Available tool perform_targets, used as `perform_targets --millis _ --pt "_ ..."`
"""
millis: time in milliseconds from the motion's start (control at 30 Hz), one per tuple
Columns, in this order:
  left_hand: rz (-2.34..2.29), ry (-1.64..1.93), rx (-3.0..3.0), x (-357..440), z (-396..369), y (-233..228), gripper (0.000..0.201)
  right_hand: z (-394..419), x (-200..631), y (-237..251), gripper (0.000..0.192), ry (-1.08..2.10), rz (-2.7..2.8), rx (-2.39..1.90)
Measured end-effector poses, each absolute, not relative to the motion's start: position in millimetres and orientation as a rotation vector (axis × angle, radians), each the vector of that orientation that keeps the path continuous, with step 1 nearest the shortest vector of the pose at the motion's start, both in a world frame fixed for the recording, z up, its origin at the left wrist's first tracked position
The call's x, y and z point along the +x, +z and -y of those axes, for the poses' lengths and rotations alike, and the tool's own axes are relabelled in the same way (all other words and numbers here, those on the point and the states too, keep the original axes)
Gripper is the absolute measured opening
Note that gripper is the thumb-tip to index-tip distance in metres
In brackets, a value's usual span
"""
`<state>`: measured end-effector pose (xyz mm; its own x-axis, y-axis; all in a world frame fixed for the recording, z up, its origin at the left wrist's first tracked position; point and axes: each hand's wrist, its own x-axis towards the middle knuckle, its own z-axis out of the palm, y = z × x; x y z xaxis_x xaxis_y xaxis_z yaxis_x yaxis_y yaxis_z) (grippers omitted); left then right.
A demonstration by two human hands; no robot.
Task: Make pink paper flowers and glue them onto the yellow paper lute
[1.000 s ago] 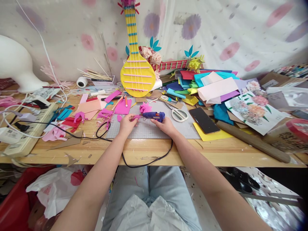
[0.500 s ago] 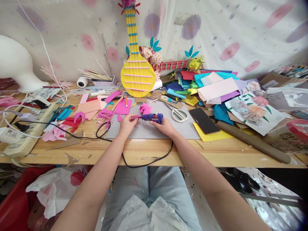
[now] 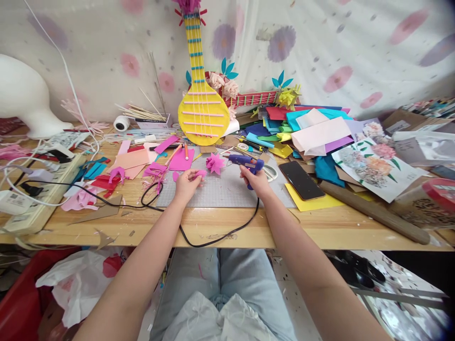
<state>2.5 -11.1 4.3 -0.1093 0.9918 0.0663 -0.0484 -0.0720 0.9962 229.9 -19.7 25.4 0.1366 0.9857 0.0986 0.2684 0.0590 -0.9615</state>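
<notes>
My right hand (image 3: 256, 182) grips a blue glue gun (image 3: 246, 162) upright over the grey cutting mat (image 3: 227, 192), its nozzle pointing left. My left hand (image 3: 186, 182) pinches a small pink foam piece (image 3: 199, 174) above the mat's left part. A pink foam flower (image 3: 215, 163) lies on the mat between the two hands, a little behind them. The gun's black cord (image 3: 199, 239) loops down over the table's front edge.
Scissors (image 3: 270, 171) and a black phone (image 3: 298, 180) lie right of the mat. Stacked coloured foam sheets (image 3: 313, 128) fill the back right. A yellow foam guitar (image 3: 202, 111) leans on the wall. Pink scraps (image 3: 152, 166) and a power strip (image 3: 39, 194) sit left.
My right hand has lifted the glue gun away from the pink piece and swung it right and upright. The left hand stays in place with the piece.
</notes>
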Motion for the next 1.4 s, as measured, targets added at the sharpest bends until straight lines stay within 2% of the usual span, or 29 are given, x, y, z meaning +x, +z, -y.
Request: perform_targets --millis 167,500,800,1000,1067,1167,1267,1333,1400 --pt "-1.206 1.441 1.096 -2.5 7.1 7.5 0.038 4.3 250.6 19.2 0.047 0.853 1.140 -1.466" --pt "-1.179 1.546 1.624 1.5 -22.1 58.1 0.013 -26.7 239.2 16.4 0.036 1.065 1.068 -1.456" --pt "-1.222 1.415 2.007 8.9 -35.4 66.3 0.006 -31.6 248.0 15.9 0.053 0.628 1.398 -1.749" --pt "-1.256 1.318 2.232 11.1 -34.3 68.9 0.001 -25.5 249.4 17.5 0.037 0.568 1.574 -1.746" --pt "-1.262 1.301 2.341 12.5 -32.2 69.9 0.003 -22.8 252.1 20.0 0.044 0.540 1.553 -1.662" --pt "-1.260 1.263 2.477 14.9 -28.6 70.6 0.006 -13.9 255.1 35.3 0.057 0.283 1.446 -1.493" --pt "-1.240 1.176 2.585 17.3 -25.2 70.3 0.009 -2.4 250.6 60.3 0.035 0.120 1.461 -1.329" --pt "-1.198 1.126 2.633 18.7 -22.6 70.4 0.010 2.0 242.0 74.8 0.019 0.211 1.632 -1.238" --pt "-1.157 1.080 2.660 19.5 -19.6 71.4 0.010 1.2 230.5 83.8 0.015 0.339 1.790 -1.202"
